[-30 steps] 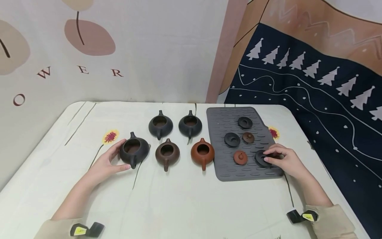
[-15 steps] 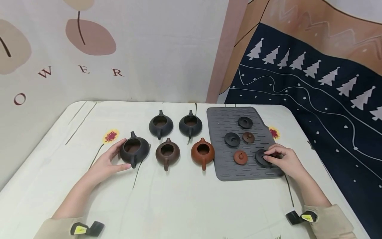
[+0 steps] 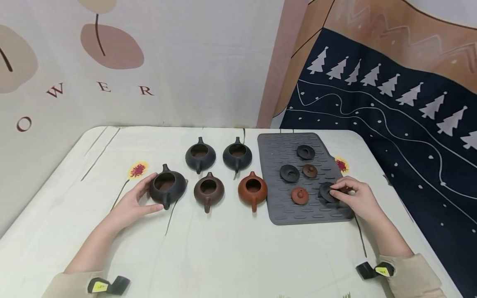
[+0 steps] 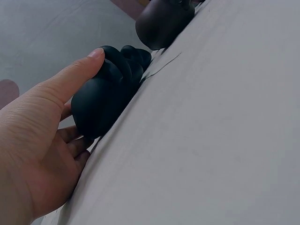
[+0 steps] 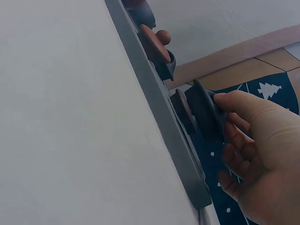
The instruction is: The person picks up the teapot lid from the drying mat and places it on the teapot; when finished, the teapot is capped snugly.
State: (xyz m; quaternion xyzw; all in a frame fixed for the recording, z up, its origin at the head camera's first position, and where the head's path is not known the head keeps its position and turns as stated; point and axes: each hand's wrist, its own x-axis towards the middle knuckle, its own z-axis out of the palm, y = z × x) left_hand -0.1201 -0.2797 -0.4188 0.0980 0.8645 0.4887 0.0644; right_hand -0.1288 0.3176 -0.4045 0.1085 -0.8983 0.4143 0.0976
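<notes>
My left hand (image 3: pixel 134 203) holds a black lidless teapot (image 3: pixel 166 186) at the table's left. In the left wrist view, its thumb reaches the teapot's (image 4: pixel 101 101) near side and the other fingers lie along the far side and low down. Over the right part of a grey ridged mat (image 3: pixel 275 207), my right hand (image 3: pixel 355 198) pinches a black teapot lid (image 3: pixel 326 192). The right wrist view has this lid (image 5: pixel 205 110) tilted on edge between thumb and fingers, just off the mat.
Two more black teapots (image 3: pixel 200 156) stand behind a dark brown teapot (image 3: pixel 208 188) and a reddish-brown teapot (image 3: pixel 253 188), all lidless. On the mat lie two black lids (image 3: pixel 290 174), a small brown lid (image 3: pixel 310 171) and an orange-brown lid (image 3: pixel 299 195).
The black lid in my right hand has risen slightly off the mat and tilted a little. My left hand and its teapot have stayed in place.
</notes>
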